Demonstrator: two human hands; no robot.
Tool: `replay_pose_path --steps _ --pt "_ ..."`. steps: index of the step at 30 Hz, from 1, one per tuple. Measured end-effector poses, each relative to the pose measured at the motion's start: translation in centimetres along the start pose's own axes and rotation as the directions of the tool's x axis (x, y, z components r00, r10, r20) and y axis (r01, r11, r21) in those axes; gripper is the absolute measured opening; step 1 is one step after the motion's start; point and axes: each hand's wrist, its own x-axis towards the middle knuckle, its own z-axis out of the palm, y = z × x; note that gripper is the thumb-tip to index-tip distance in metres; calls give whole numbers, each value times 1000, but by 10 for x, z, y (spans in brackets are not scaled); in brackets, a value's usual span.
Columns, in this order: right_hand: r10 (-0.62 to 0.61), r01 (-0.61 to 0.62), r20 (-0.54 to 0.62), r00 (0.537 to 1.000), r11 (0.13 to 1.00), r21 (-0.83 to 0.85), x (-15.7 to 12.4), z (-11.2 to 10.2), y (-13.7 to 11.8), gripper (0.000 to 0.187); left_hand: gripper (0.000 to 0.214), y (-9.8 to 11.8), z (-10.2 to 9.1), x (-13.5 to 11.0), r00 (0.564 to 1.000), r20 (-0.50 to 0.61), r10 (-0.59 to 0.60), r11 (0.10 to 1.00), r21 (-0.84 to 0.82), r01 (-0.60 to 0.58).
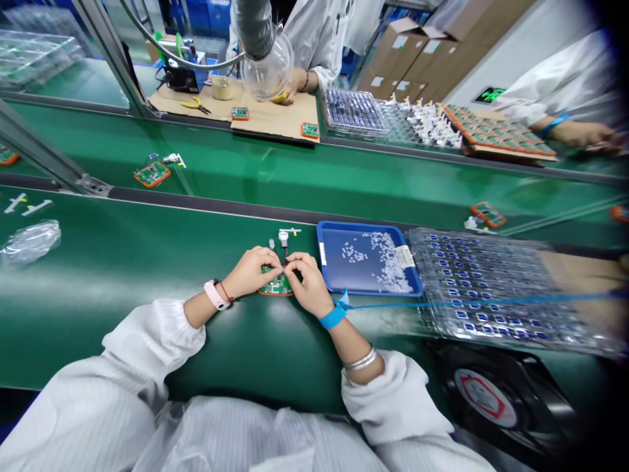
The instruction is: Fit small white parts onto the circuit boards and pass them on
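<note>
Grip, both hands: closed in a pinch, my view showing the left hand and right hand meeting at the fingertips on a thin dark lead, mostly hidden.

Item, circuit board: green with an orange edge, lying on the table directly beneath both hands.
Item, white connector: just above the fingertips, on the lead.
Item, blue tray: just right of the right hand, holding small loose white parts, heaped along one side and scattered toward the middle.
Item, clear blister tray: beside the blue tray, its pockets filled in rows with small blue parts.
Item, clear plastic bag: far left on the table, contents not clear to me.
Item, further along the far side: a co-worker's hand near a clear dome, and a tray of green boards with orange edges, packed in rows.
</note>
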Motion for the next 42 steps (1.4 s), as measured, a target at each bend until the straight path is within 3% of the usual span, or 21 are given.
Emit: replay_pose_path --steps 5,9,15,19,23,27,33,38,42 --pt "45 -47 42 998 998 31 -1 2 2 12 11 0 1 -1 997 7 -83 995 -60 83" --pt "92 -93 29 995 996 12 1 5 4 13 12 1 -1 5 992 50 -117 993 -12 117" --pt "35 -33 46 998 998 -44 3 -1 -7 14 8 -3 -6 4 993 64 -99 995 -29 101" --pt "-32 10 -142 989 989 -151 4 -44 6 13 10 -9 -9 -1 999 5 -39 998 -39 39" --pt "72 -205 -387 919 926 -316 -2 -108 59 15 13 -12 -10 -2 999 -14 -45 998 -47 44" --pt "176 -337 -387 905 852 -400 -13 -140 103 14 13 -12 -9 -1 999 13 -38 999 -18 38" --pt "193 -342 -355 915 837 -427 -13 -133 115 16 13 -13 -10 -1 999 44 -23 1000 21 22" --pt "213 -325 -281 936 832 -450 -13 -140 119 16 13 -14 -10 -1 999 49 -15 1000 18 14" --pt "126 -246 -282 951 862 -442 -7 -127 90 16 12 -12 -8 -1 999 25 -24 1000 -1 24"
